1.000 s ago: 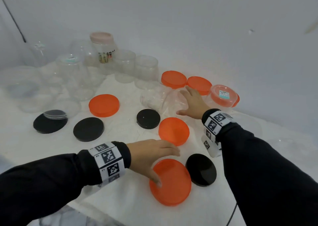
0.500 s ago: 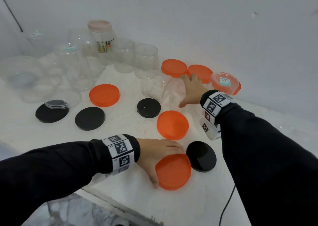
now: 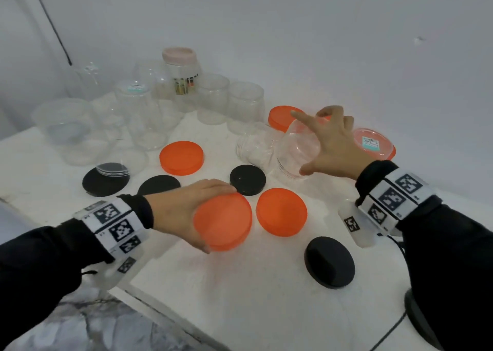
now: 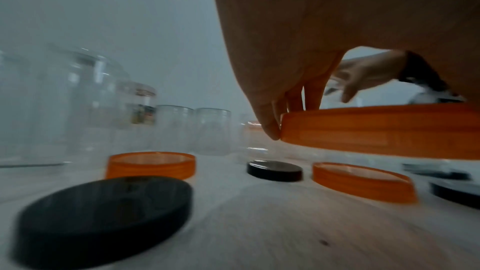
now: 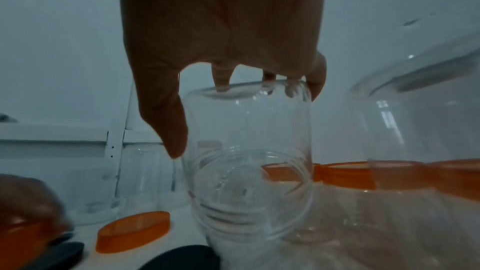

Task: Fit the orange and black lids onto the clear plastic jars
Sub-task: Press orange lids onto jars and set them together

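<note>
Tabletop [image 3: 240, 292]: white surface set against a white wall, carrying all items. Clear jars [image 3: 149, 118] stand grouped at the rear left; one rear jar carries a pale pink lid [image 3: 178, 54].

Held jar [image 3: 298, 150]: clear plastic, raised off the surface and tilted. In the right wrist view its threaded mouth points toward the camera and its base points away. The right hand [image 3: 333, 145] grips it, fingers curled over the base end and thumb along the side wall. A second clear jar [image 3: 254, 147] lies on its side just beside it.

Held lid [image 3: 222, 221]: orange, lifted clear of the tabletop. The left hand [image 3: 181, 212] grasps it by the rim, fingers wrapped on the far edge and thumb on the near edge.

Loose lids on the surface: one orange lid [image 3: 281, 212] just beside the held lid; another orange lid [image 3: 182, 158] near the standing jars; a small black lid [image 3: 247, 179] between them; a larger black lid [image 3: 330, 262] near the front right edge.
</note>
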### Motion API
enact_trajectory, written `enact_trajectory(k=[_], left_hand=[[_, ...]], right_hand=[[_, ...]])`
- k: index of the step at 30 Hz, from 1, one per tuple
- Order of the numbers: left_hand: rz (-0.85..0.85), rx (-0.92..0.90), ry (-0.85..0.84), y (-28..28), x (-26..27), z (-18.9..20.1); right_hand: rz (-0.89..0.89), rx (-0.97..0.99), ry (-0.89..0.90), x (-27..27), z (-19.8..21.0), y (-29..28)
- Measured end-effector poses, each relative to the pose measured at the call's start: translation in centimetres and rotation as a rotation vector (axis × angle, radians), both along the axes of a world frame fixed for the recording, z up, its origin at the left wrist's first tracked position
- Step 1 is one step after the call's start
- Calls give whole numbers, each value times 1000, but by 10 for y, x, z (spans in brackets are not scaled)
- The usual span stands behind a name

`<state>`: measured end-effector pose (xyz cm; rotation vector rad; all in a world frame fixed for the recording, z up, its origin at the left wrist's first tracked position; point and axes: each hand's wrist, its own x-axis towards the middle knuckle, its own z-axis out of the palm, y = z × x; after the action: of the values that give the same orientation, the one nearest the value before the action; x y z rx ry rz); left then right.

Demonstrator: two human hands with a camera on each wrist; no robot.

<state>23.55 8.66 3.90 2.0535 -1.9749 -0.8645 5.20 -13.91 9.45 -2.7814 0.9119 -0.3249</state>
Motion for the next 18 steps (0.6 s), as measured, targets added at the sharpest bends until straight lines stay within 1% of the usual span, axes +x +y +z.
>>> enact_trajectory(k=[3,6,8,10,14,18], left_hand=[[163,-162,28,10,29,0],[323,-338,58,18,46,5],[416,-417,85,24,57,5],[499,-477,102,30,67,5],[631,-534,215,39,79,7],[648,-570,251,45,88,7]], right_hand=[[7,108,-137,3,-6,10],[47,277,-313,12,-22,23],[66,416,-429,20,-34,35],[69,551,-504,29,-43,50],[-8,690,-575,47,-59,76],[-43,799,-497,61,-70,93]])
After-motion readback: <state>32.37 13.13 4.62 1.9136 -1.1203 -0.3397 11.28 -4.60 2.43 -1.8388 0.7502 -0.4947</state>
